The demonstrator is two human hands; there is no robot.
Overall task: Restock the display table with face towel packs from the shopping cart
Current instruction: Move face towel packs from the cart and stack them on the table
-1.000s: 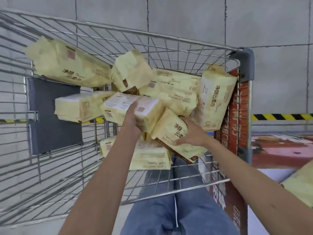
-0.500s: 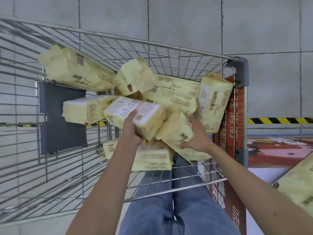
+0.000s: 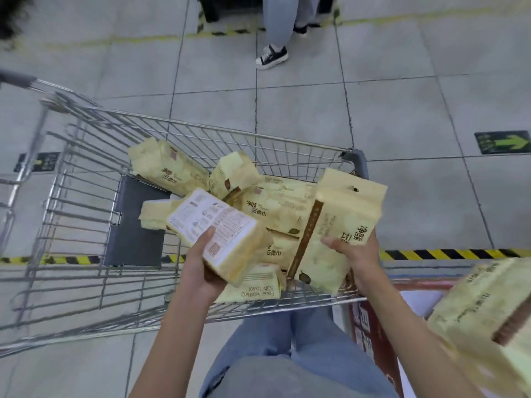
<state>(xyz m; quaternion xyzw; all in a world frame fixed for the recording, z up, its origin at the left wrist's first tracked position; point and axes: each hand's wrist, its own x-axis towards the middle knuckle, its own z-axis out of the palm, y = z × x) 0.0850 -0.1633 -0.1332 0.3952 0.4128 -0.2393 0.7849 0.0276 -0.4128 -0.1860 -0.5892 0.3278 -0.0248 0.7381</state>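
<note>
The wire shopping cart (image 3: 86, 214) stands in front of me with several pale yellow face towel packs (image 3: 172, 169) lying in its basket. My left hand (image 3: 202, 267) grips one pack (image 3: 221, 232) from below, printed back side up, raised above the others. My right hand (image 3: 355, 255) grips a second pack (image 3: 336, 225) by its edge, held upright over the cart's right side. More packs (image 3: 485, 314) lie on the display table (image 3: 422, 303) at the lower right, blurred.
Another person's legs and a dark sneaker (image 3: 271, 56) stand on the tiled floor beyond the cart. Yellow-black hazard tape (image 3: 448, 254) runs along the floor. A green arrow sticker (image 3: 502, 142) lies at the right. My jeans (image 3: 290, 354) fill the bottom middle.
Both hands have lifted their packs up out of the pile. The view has tilted up, so the floor and another person's feet now show beyond the cart.
</note>
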